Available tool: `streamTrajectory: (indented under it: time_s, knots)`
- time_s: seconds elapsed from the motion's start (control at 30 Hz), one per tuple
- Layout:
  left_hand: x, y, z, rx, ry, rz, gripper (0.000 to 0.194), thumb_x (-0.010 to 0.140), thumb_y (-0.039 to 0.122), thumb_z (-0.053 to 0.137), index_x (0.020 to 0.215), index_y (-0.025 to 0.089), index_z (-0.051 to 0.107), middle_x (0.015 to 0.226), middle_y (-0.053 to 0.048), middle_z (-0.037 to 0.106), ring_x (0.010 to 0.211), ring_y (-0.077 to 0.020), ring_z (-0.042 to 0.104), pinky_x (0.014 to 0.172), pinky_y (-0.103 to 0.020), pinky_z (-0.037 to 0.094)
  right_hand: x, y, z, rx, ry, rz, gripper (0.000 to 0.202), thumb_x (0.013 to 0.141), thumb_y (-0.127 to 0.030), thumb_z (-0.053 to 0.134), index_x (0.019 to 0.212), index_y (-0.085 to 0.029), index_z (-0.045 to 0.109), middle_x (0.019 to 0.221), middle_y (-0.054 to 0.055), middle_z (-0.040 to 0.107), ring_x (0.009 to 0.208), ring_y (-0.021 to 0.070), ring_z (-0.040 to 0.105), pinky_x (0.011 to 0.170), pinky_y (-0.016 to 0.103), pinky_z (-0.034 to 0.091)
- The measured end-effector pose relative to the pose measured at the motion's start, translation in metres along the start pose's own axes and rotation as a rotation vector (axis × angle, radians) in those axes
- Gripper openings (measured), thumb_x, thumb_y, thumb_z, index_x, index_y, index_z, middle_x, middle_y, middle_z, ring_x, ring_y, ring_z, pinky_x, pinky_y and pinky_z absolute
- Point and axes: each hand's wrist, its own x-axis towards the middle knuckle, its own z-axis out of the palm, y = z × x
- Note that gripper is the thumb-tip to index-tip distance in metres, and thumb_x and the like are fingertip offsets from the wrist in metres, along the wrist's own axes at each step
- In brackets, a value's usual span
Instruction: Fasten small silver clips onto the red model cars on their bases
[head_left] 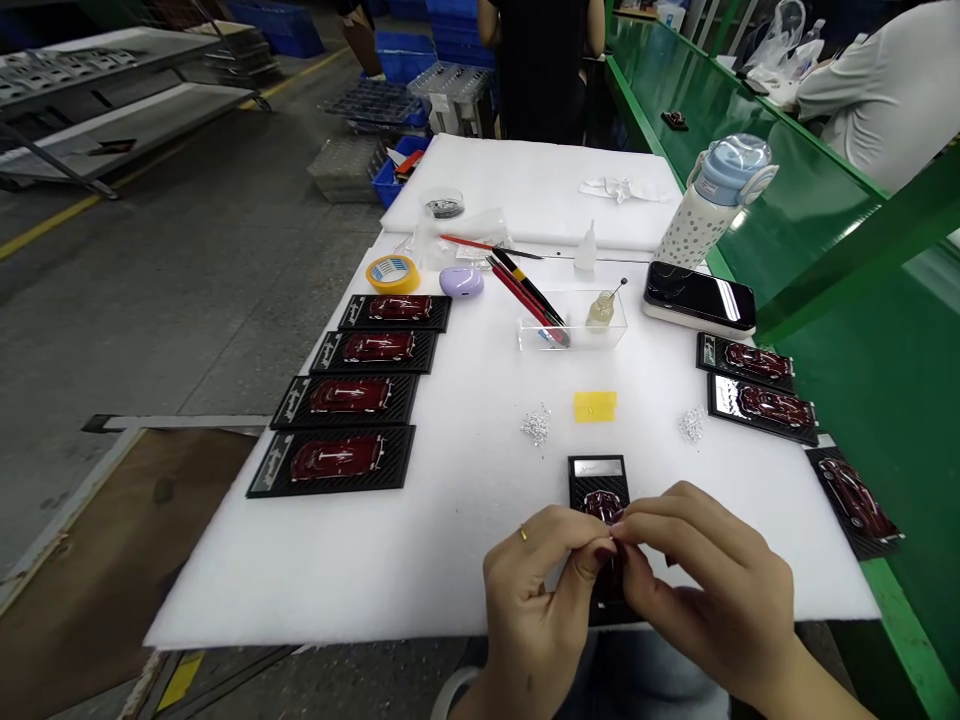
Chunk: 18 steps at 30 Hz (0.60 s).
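Note:
A dark red model car (602,505) on a black base lies at the front edge of the white foam sheet, partly covered by both hands. My left hand (544,585) is over the car's left side, thumb and index fingertip pinched together. My right hand (701,585) comes from the right, its thumb and fingers closed at the same spot, so the fingertips of both hands meet above the car. Whatever they pinch is too small to make out. Beyond the car are a yellow piece of tape (595,406) and two piles of small silvery parts (536,426), (691,425).
Several boxed-base red cars (337,457) line the left side; three more (776,408) sit at the right. Behind stand a clear tray (571,335) with pens and a small bottle, a phone (699,296), a tape roll (392,274) and a tumbler (705,205).

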Motion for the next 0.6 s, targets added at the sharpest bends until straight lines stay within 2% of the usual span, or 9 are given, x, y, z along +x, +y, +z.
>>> streamTrajectory:
  time_s: [0.07,0.17,0.27,0.33,0.43,0.6]
  knots:
    - [-0.003,0.000,-0.004,0.107,-0.006,0.055,0.013,0.097,0.019,0.059,0.088,0.020,0.069,0.078,0.005,0.072,0.071,-0.0030,0.067,0.068,-0.009,0.052,-0.001,0.002,-0.002,-0.053,0.008,-0.023,0.016,0.087,-0.002,0.060,0.094,-0.016,0.064,0.079,0.003,0.070,0.065,0.0107,0.063,0.056,0.022,0.053]
    - [-0.007,-0.001,-0.018,0.327,-0.074,0.236,0.007,0.094,0.016,0.061,0.094,0.017,0.067,0.080,0.002,0.071,0.074,-0.0071,0.066,0.070,-0.017,0.054,0.005,0.021,-0.007,-0.161,0.023,-0.016,0.017,0.090,-0.002,0.059,0.096,-0.016,0.063,0.077,0.002,0.069,0.063,0.0088,0.063,0.060,0.019,0.054]
    - [-0.010,-0.009,-0.035,0.520,-0.315,0.456,0.014,0.097,0.027,0.058,0.097,0.017,0.068,0.084,0.000,0.072,0.074,-0.0118,0.065,0.068,-0.026,0.054,0.016,0.056,-0.004,-0.255,0.002,-0.016,0.013,0.089,-0.004,0.063,0.093,-0.017,0.063,0.075,-0.001,0.067,0.059,0.0063,0.060,0.054,0.016,0.050]
    - [-0.011,-0.016,-0.042,0.584,-0.428,0.548,0.020,0.100,0.030,0.054,0.104,0.017,0.069,0.092,0.000,0.075,0.082,-0.0132,0.067,0.074,-0.029,0.054,0.023,0.078,0.006,-0.258,-0.054,-0.039,0.010,0.089,-0.006,0.064,0.089,-0.016,0.063,0.073,-0.001,0.065,0.057,0.0055,0.058,0.052,0.015,0.049]
    - [-0.014,-0.026,-0.047,0.585,-0.427,0.594,0.019,0.099,0.025,0.056,0.111,0.016,0.069,0.102,0.001,0.077,0.100,-0.0127,0.068,0.090,-0.031,0.051,0.028,0.098,0.023,-0.264,-0.111,-0.069,0.010,0.088,-0.006,0.062,0.084,-0.015,0.062,0.069,-0.002,0.062,0.054,0.0052,0.055,0.052,0.016,0.048]
    - [-0.022,-0.029,-0.049,0.562,-0.408,0.554,0.012,0.095,0.020,0.063,0.102,0.016,0.072,0.105,0.002,0.078,0.113,-0.0140,0.066,0.100,-0.032,0.048,0.029,0.102,0.037,-0.312,-0.142,-0.086,0.009,0.089,-0.009,0.061,0.084,-0.015,0.064,0.069,0.000,0.063,0.056,0.0084,0.056,0.050,0.020,0.045]
